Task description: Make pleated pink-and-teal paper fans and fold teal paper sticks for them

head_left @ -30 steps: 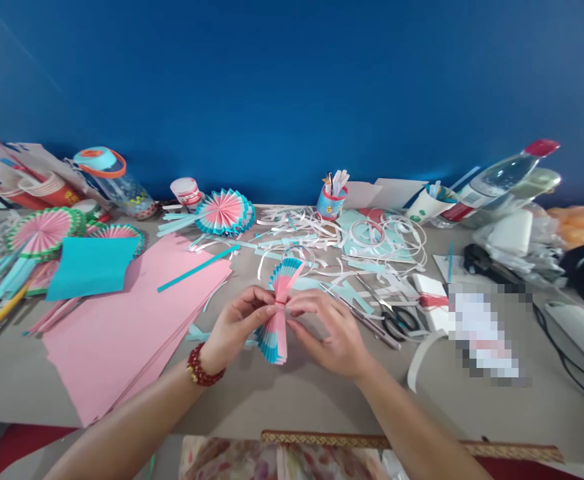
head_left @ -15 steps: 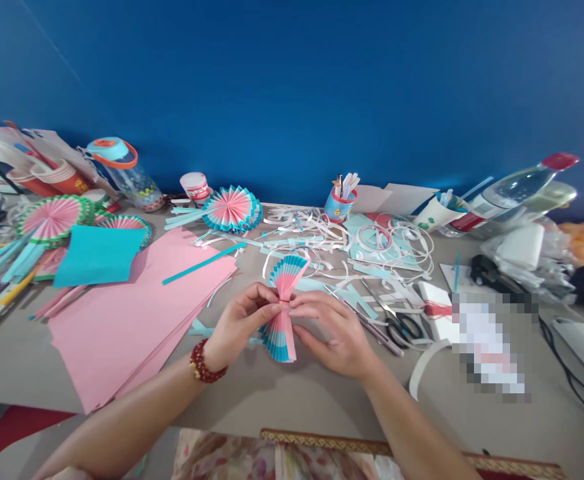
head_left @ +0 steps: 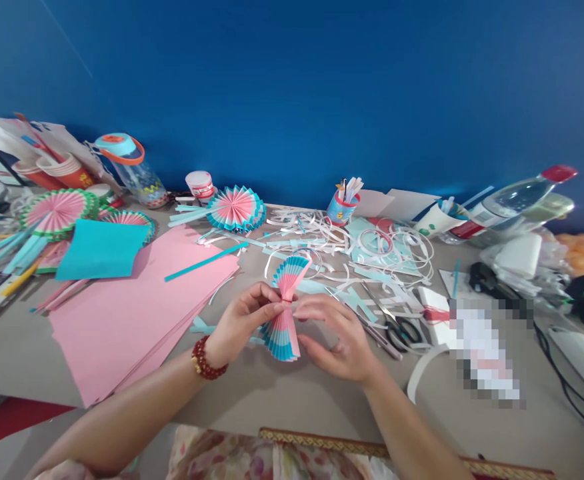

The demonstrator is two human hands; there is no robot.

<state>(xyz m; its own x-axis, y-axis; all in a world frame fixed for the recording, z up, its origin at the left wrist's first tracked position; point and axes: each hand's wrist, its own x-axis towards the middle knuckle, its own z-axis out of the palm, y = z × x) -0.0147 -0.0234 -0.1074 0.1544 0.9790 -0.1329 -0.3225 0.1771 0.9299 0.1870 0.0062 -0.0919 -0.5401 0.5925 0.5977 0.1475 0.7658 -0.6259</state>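
A pleated pink paper fan with blue and white edges (head_left: 286,273) is pinched at its waist, fanning out above and below. My left hand (head_left: 245,321), with a red bead bracelet on the wrist, grips the waist from the left with closed fingertips. My right hand (head_left: 339,337) pinches the same spot from the right. Both hands hover just above the grey table (head_left: 282,393) near its front edge.
A stack of pink paper sheets (head_left: 132,317) and a teal sheet (head_left: 102,250) lie at the left. Finished fans (head_left: 237,208) sit further back. White paper strips (head_left: 372,250), scissors (head_left: 397,327), a pen cup (head_left: 343,205) and a bottle (head_left: 512,197) crowd the right.
The fan's upper and lower pleats have spread a little wider. My hands stay pinched at its middle; the camera view has shifted slightly.
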